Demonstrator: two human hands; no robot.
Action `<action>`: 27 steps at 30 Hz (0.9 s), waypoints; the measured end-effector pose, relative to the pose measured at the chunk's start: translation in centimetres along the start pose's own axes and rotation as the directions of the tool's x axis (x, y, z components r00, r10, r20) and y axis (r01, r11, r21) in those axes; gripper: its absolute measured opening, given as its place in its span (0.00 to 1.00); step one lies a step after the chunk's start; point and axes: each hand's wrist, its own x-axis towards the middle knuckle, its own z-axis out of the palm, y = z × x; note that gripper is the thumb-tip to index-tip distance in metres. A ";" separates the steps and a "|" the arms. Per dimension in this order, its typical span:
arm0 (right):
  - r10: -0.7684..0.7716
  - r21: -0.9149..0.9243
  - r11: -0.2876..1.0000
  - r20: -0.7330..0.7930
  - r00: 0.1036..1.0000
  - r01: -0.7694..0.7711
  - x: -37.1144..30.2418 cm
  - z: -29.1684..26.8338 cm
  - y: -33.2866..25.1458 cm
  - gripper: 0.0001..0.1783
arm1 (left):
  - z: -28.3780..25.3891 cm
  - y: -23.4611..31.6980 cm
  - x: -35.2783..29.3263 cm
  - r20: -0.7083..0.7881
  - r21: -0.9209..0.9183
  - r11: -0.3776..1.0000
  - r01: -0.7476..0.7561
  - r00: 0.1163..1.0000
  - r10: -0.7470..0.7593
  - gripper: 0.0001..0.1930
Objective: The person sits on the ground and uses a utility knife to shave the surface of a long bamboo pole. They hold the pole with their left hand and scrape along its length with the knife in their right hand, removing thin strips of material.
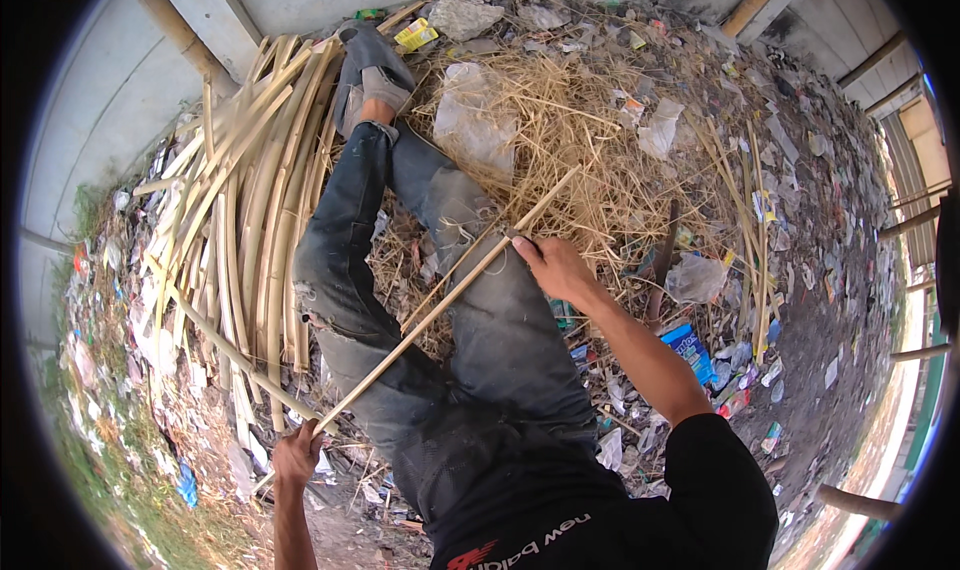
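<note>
A long, pale bamboo strip (410,340) slants across my thighs, from low on the left up to the right. Its lower end passes through my left hand (297,452), whose fingers are closed around it. Farther up, over my knee, my right hand (555,267) is closed at the strip with the thumb pressed near it. Something small and dark shows at those fingertips, too small to name. A thinner sliver (440,288) runs beside the strip and meets it near my right hand. Behind my left hand, a thicker bamboo piece (240,358) slopes down towards it.
A large pile of split bamboo (270,210) lies to the left of my outstretched legs (350,230). Straw-like shavings (570,130) cover the ground ahead. Scattered litter includes a blue packet (690,353). More strips (752,230) lie at right; a concrete wall (320,0) stands behind.
</note>
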 end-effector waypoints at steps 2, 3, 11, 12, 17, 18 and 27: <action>0.144 0.062 0.988 -0.047 0.988 -0.141 1.1 -0.5 0.3 0.41 | 0.3 -0.4 -0.3 0.027 -0.020 0.999 0.032 0.999 -0.032 0.15; 0.213 0.093 0.974 -0.066 0.975 -0.207 2.1 -1.2 0.7 0.42 | 0.1 -0.2 -0.4 0.033 -0.025 0.999 0.033 0.999 -0.033 0.16; -0.107 0.010 0.994 -0.097 0.990 0.108 -1.3 2.9 -2.0 0.41 | -1.3 5.5 4.5 0.067 -0.106 0.993 0.045 0.997 -0.038 0.14; -0.009 0.041 0.999 -0.073 0.997 0.012 -0.9 2.2 -2.1 0.41 | -1.4 5.6 4.7 0.065 -0.145 0.989 0.040 0.997 -0.031 0.14; 0.347 0.124 0.932 -0.035 0.937 -0.340 3.5 -3.5 2.2 0.39 | -2.8 7.4 6.1 0.093 -0.231 0.971 0.055 0.995 -0.034 0.14; 0.323 0.107 0.941 -0.014 0.946 -0.320 3.3 -3.3 1.6 0.38 | -2.7 8.2 7.0 0.105 -0.220 0.974 0.062 0.994 -0.039 0.14; 0.312 0.176 0.936 -0.013 0.950 -0.305 4.0 -3.1 1.9 0.38 | -3.5 15.7 11.1 0.070 -0.238 0.970 0.054 0.997 -0.038 0.14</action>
